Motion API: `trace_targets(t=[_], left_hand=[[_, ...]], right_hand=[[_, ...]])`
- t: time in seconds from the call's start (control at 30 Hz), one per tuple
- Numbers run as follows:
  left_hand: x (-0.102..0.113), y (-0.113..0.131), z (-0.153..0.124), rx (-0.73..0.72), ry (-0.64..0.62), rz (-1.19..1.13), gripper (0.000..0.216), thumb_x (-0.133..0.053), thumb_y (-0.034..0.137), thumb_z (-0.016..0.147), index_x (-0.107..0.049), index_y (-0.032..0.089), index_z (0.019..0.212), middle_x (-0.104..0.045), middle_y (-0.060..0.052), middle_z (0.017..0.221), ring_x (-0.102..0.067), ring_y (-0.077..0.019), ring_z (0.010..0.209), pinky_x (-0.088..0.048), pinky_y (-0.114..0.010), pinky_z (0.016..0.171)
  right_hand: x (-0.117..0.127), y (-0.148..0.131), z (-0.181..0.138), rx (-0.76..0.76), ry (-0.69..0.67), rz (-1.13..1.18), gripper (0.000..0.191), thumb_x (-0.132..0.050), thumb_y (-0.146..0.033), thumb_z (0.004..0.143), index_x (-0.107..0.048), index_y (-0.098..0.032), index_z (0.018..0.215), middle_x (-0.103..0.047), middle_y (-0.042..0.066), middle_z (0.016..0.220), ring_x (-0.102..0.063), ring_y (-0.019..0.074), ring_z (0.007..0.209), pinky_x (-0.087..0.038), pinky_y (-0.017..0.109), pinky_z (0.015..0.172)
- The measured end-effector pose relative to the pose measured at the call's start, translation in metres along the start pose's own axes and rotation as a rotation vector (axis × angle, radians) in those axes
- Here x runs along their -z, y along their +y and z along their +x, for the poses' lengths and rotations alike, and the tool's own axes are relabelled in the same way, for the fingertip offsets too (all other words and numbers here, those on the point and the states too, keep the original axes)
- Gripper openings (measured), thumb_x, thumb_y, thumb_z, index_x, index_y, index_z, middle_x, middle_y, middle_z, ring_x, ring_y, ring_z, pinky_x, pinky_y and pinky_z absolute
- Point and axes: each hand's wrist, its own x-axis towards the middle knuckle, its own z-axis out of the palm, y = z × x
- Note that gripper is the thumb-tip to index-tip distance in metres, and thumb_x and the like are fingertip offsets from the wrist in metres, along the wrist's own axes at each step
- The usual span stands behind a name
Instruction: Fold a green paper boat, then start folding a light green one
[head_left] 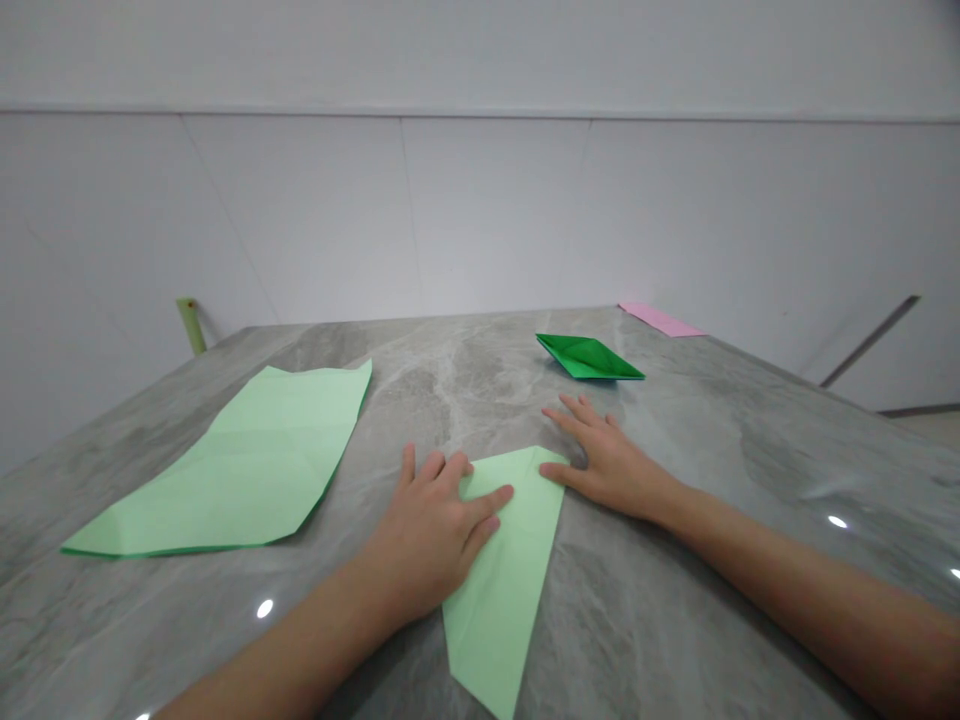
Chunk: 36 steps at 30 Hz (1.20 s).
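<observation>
A folded sheet of light green paper lies on the table in front of me, long and narrow, with its lower end cut off by the picture's bottom edge. Across its left side rests my left hand, fingers spread, index finger and thumb pressed on the paper. My right hand is open at the upper right corner, its thumb on the paper and its other fingers stretched out over the tabletop. Beyond that hand sits a folded dark green paper boat shape, apart from the fingers.
A larger light green sheet with creases lies to the left, its edges slightly raised. Pink paper is at the far right edge of the grey marbled table. A white wall stands behind the table.
</observation>
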Motion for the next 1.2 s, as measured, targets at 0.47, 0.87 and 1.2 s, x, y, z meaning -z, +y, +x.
trace_targets(t=[0.47,0.87,1.2], left_hand=[[-0.011,0.002,-0.001,-0.032,-0.085,-0.135,0.046,-0.029,0.038,0.103,-0.034,0.038,0.149,-0.025,-0.007,0.16,-0.023,-0.0315,0.146,-0.02,-0.072,0.109],[-0.007,0.0,-0.005,-0.189,-0.197,-0.136,0.057,-0.025,0.047,0.103,-0.02,0.024,0.155,-0.01,-0.004,0.163,-0.006,-0.0314,0.149,-0.014,-0.056,0.119],[-0.007,0.0,-0.005,-0.18,-0.186,-0.16,0.058,-0.029,0.045,0.102,-0.015,0.029,0.156,-0.008,-0.003,0.163,-0.006,-0.0303,0.149,-0.013,-0.055,0.119]], right_hand=[[-0.001,-0.021,-0.018,0.158,-0.137,0.026,0.112,-0.061,-0.076,0.07,-0.02,-0.015,0.155,-0.007,0.023,0.161,0.006,0.0403,0.147,-0.007,0.067,0.113],[0.004,-0.026,-0.019,0.117,-0.115,0.006,0.112,-0.066,-0.068,0.072,-0.015,-0.014,0.156,-0.003,0.023,0.161,0.011,0.0399,0.146,-0.003,0.066,0.114],[0.007,-0.046,-0.041,0.413,-0.223,0.035,0.124,-0.067,-0.073,0.067,-0.003,-0.014,0.157,0.007,0.023,0.161,0.015,0.0415,0.145,0.002,0.069,0.112]])
